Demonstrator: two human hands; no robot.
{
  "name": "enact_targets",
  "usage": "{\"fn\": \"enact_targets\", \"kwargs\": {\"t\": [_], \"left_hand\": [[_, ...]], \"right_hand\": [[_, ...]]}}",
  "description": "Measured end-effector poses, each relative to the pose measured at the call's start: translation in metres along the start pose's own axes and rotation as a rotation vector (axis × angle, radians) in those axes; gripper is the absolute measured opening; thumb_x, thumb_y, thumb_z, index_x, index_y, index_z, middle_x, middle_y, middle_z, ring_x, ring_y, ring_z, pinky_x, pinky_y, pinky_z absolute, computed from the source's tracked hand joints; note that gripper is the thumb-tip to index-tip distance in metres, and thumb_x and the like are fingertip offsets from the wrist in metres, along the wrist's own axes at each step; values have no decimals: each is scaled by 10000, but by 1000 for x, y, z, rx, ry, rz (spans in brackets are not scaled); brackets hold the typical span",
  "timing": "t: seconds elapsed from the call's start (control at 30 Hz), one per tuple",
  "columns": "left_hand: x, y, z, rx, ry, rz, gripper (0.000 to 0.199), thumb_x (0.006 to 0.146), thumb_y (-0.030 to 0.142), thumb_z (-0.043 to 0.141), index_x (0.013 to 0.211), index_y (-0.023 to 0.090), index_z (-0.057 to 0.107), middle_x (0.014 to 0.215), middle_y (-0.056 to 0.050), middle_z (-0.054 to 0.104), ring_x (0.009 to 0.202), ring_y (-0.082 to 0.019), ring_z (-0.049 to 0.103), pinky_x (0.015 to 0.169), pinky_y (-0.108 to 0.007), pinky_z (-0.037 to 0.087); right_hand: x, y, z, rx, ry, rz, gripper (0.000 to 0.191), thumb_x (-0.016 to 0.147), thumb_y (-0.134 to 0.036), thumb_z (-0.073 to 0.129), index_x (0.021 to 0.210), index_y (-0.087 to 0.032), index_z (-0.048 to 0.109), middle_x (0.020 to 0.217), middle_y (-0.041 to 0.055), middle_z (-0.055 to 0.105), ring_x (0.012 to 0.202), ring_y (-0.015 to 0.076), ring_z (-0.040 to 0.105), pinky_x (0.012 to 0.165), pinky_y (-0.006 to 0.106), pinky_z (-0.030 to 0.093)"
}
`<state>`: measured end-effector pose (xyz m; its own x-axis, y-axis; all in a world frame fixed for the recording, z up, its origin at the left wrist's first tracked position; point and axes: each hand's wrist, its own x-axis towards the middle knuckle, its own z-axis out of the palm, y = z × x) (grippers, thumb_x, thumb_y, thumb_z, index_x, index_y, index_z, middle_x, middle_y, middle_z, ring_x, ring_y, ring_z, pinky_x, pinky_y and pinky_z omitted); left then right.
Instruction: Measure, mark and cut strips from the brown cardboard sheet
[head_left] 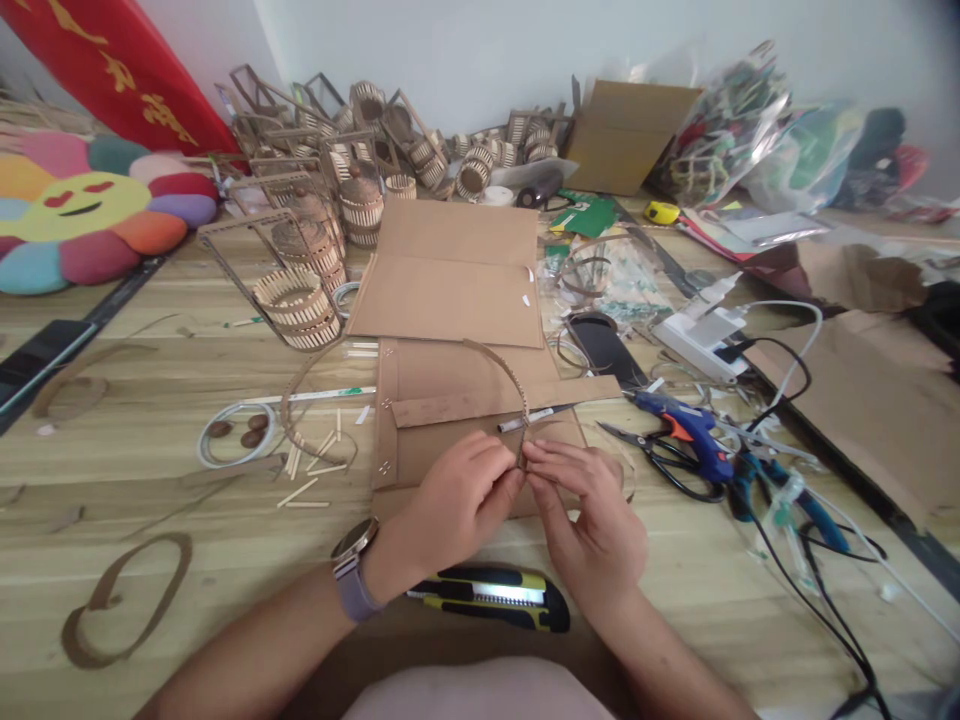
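Note:
A thin brown cardboard strip (504, 365) curves up and away from my fingertips, above flat cardboard sheets (450, 360). My left hand (469, 495), with a watch on its wrist, pinches the strip's near end between thumb and fingers. Right beside it, my right hand (589, 520) grips the same end, its thumb and fingertips pressed together. The fingers hide the very end of the strip. A pen (525, 419) lies on the cardboard just beyond my hands. Nearer to me, a yellow and black utility knife (495, 597) lies below them.
Scissors (667, 455), a blue glue gun (690, 437) and a white power strip (697, 340) with cables lie right. Small stick-sided buckets (296, 305) stand at the back left. Matchsticks (300, 492), a tape ring (206, 445) and a loose strip (150, 620) lie left.

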<state>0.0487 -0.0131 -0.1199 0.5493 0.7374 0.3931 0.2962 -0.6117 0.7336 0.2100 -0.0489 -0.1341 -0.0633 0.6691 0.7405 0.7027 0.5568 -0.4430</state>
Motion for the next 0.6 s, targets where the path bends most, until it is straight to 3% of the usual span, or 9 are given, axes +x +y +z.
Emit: {"fn": "enact_targets", "kwargs": {"t": [0.37, 0.6], "left_hand": [[4, -1, -7, -138, -105, 46, 312, 997, 230, 369, 686, 223, 339, 690, -8, 485, 739, -170, 470, 703, -290, 418], [3, 2, -5, -72, -88, -64, 389, 1030, 441, 345, 742, 206, 459, 723, -20, 541, 724, -175, 489, 693, -304, 423]], "right_hand": [[-4, -3, -2, 283, 47, 284, 121, 931, -141, 559, 926, -249, 614, 889, 27, 749, 882, 192, 705, 781, 373, 556], [-5, -1, -3, 59, 19, 10, 184, 897, -114, 598, 1018, -253, 590, 930, 23, 776, 909, 218, 730, 806, 422, 502]]}}
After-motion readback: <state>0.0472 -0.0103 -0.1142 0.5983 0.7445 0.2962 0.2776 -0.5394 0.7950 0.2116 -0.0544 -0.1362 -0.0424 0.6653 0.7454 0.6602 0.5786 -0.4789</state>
